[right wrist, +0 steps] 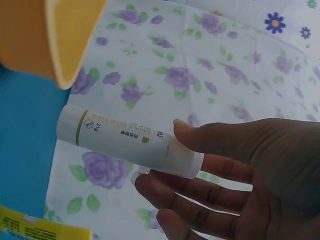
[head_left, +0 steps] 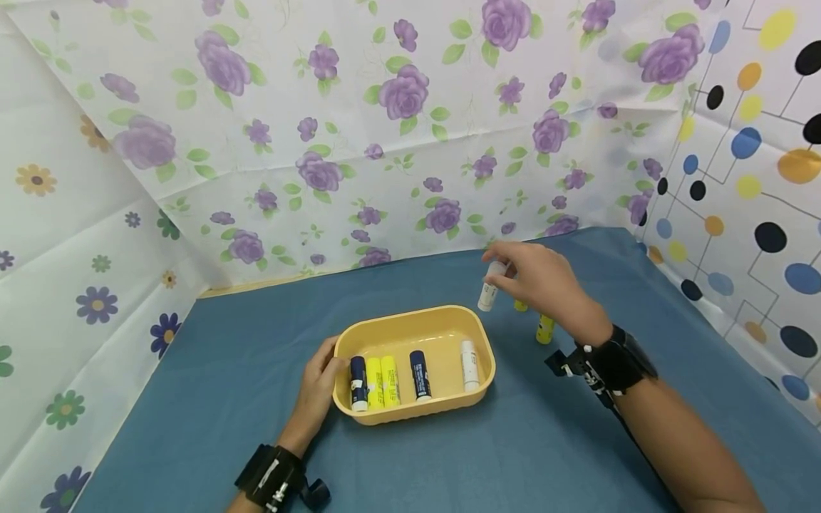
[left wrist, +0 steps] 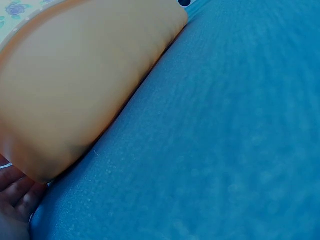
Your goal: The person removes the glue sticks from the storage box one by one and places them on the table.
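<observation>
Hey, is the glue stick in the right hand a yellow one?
No, the right-wrist view shows the right hand holding a white glue stick between thumb and fingers.

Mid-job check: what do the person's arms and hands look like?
The left hand and right hand are ungloved; no sleeves show. A black band with white bits and a rounded attachment circles the left wrist. The right wears a black strap with a small black block and what looks like a thin dark cable.

Left hand [head_left: 317, 383] low, right hand [head_left: 537, 276] aloft in a thumb-and-finger pinch
</observation>
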Tool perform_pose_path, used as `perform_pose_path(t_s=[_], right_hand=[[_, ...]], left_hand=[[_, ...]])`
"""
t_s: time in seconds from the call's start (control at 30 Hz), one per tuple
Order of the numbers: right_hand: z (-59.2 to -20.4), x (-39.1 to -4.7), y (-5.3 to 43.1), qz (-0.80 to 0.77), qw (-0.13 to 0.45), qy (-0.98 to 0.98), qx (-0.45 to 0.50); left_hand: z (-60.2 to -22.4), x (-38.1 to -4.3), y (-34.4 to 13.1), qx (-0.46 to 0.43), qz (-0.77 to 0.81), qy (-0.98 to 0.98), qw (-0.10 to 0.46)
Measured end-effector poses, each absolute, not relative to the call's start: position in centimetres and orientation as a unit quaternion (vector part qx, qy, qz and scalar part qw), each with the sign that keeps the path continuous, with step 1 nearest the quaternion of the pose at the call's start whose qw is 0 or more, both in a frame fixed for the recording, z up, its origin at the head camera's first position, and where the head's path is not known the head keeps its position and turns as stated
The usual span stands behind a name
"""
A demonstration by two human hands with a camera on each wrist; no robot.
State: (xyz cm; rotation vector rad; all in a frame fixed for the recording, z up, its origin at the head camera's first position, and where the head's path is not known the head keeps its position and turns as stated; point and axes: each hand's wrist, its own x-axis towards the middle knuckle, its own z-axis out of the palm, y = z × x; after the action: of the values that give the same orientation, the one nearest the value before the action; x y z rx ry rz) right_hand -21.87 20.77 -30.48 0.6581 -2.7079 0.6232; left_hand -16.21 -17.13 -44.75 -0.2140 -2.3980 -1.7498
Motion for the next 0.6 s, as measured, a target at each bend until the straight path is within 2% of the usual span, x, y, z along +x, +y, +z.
perform_pose_path(t_s=[0.23,0.6], right_hand=[[-31.8,-22.7,20.4,0.206,0.137,-0.948,0.203],[-34.5,-24.2,19.4,0.183,0.153,-0.946,0.218]], left_hand=[[-44.7,-16.3,-17.1,-0.069,-0.583,-0.806,0.082],[-43.6,-15.8,-16.7,-0.060,-0.584,-0.807,0.071]])
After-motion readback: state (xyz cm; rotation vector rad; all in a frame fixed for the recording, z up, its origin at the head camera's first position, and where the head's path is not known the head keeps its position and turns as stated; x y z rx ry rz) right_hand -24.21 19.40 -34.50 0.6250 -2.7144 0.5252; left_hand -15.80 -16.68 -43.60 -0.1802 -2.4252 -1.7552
